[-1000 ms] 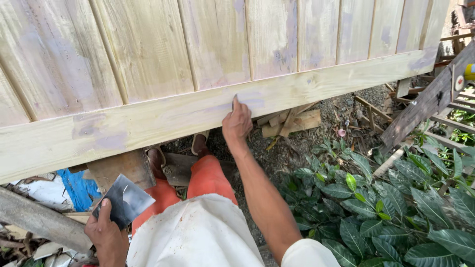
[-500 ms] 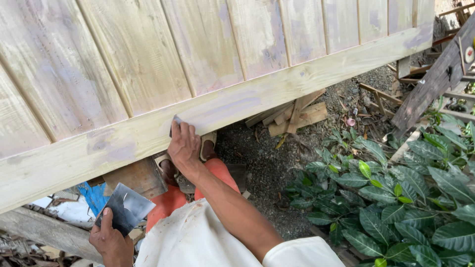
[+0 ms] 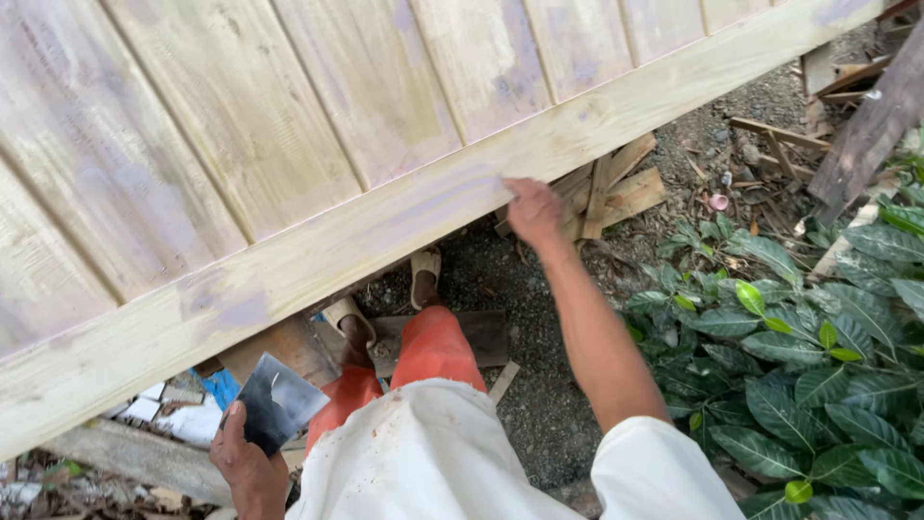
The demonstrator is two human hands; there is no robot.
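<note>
1. The right hand (image 3: 535,212) is stretched forward, its fingers bent against the lower edge of the pale wooden bottom rail (image 3: 404,226) of a large slatted wooden panel (image 3: 289,125); it grips nothing, only presses on the wood.
2. The left hand (image 3: 245,462) is closed around a flat, dark grey metal scraper blade (image 3: 277,402), held low near the rail's left end.
3. The rail shows smeared greyish-purple filler patches beside the right hand and further left.
4. Under the rail lie loose pale wood offcuts (image 3: 616,188) on grey gravel ground (image 3: 539,385), just beyond the right hand.
5. The person's orange trousers (image 3: 423,351) and tan sandals (image 3: 425,262) sit between the hands.
6. Blue and white scraps (image 3: 188,409) lie beside the blade.
7. Green leafy plants (image 3: 808,366) fill the right side.
</note>
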